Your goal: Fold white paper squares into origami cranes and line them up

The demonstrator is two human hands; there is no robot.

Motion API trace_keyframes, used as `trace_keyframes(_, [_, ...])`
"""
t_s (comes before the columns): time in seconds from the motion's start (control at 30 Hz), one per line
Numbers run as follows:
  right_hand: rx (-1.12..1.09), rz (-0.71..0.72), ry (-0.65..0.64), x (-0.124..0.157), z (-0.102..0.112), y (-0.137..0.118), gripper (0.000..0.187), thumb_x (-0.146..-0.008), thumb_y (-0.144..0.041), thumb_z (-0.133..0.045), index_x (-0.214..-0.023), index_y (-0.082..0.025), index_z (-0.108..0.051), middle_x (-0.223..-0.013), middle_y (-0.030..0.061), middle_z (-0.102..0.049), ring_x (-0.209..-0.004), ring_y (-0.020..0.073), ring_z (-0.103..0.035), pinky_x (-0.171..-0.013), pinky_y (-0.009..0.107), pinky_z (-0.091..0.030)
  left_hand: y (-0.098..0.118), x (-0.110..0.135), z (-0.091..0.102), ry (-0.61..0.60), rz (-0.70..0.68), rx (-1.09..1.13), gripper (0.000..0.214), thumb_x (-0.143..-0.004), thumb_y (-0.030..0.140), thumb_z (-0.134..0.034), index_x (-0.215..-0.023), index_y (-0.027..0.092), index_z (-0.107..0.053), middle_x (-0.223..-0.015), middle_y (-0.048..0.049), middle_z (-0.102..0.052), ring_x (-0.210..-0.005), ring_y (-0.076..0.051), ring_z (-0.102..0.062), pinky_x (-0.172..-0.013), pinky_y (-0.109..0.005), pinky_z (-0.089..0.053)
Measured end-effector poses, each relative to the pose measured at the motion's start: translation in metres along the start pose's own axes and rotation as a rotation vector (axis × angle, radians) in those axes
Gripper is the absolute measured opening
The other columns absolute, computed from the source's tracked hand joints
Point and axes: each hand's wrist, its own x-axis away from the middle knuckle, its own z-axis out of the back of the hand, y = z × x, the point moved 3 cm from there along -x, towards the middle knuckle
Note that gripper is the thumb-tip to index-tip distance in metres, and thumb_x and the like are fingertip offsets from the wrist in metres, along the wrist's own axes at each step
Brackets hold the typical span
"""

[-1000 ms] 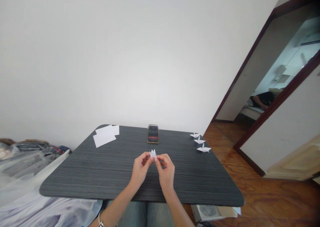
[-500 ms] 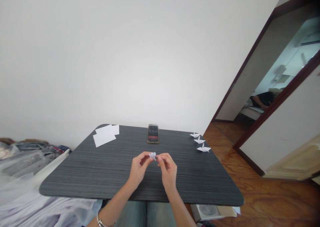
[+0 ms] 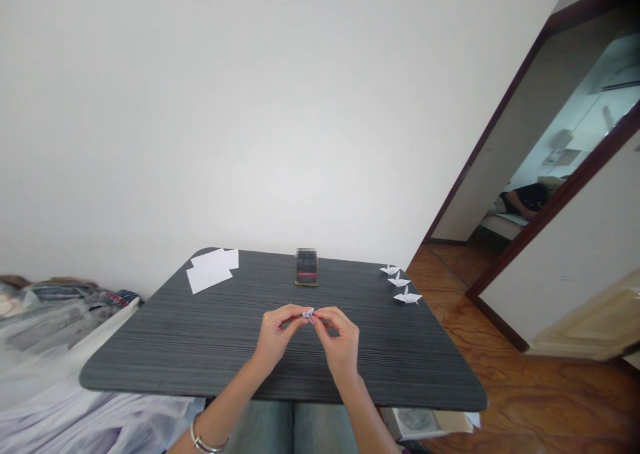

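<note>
A small folded white paper [image 3: 309,315] is pinched between my two hands, above the front middle of the dark table. My left hand [image 3: 277,335] grips its left side between thumb and fingers. From the other side, my right hand [image 3: 340,339] pinches it with thumb and forefinger. The fingertips cover much of the paper, so its full shape is hidden. Three white paper cranes [image 3: 399,281] stand in a row at the table's right edge. At the back left lie several flat white paper sheets [image 3: 210,271], partly overlapping.
A phone [image 3: 307,268] stands at the back middle of the dark table [image 3: 210,347], near the white wall. Bagged cloth [image 3: 55,321] is heaped on the left. An open box [image 3: 415,422] sits below the right front edge. A person [image 3: 525,199] is visible through the doorway.
My right thumb and forefinger have closed in on the folded paper, and my right hand has turned slightly. The paper shows less between the fingers. The cranes, sheets and phone stay put.
</note>
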Motion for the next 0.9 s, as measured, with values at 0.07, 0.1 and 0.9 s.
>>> trace_keyframes(0.07, [0.018,0.022,0.006,0.0,0.0,-0.003,0.009,-0.075,-0.015,-0.055,-0.075,-0.018,-0.064,-0.074,0.0039,-0.062,-0.069,0.0153,-0.059,-0.057,0.024,-0.05,0.001,-0.001,0.0,-0.004,-0.017,-0.019,0.011,-0.072,0.022,-0.062,-0.078,0.017,-0.069,-0.079,-0.0056,-0.07,-0.072,-0.017,-0.064,-0.067,-0.025,-0.051])
trace_keyframes(0.1, [0.027,0.029,0.01,-0.001,0.001,-0.004,0.01,-0.075,-0.014,-0.055,-0.074,-0.018,-0.064,-0.073,0.0038,-0.062,-0.068,0.0151,-0.059,-0.058,0.024,-0.05,0.001,-0.001,0.0,-0.008,-0.019,-0.024,0.011,-0.072,0.022,-0.062,-0.078,0.017,-0.069,-0.079,-0.0057,-0.07,-0.072,-0.017,-0.065,-0.067,-0.025,-0.051])
trace_keyframes(0.9, [0.059,-0.078,-0.004,-0.004,0.002,0.004,0.009,-0.076,-0.021,-0.055,-0.071,-0.017,-0.061,-0.065,0.0026,-0.063,-0.06,0.0146,-0.06,-0.056,0.025,-0.05,0.004,-0.001,-0.003,-0.077,-0.076,-0.188,0.014,-0.075,0.025,-0.058,-0.08,0.018,-0.068,-0.075,-0.0051,-0.069,-0.065,-0.015,-0.062,-0.062,-0.024,-0.048])
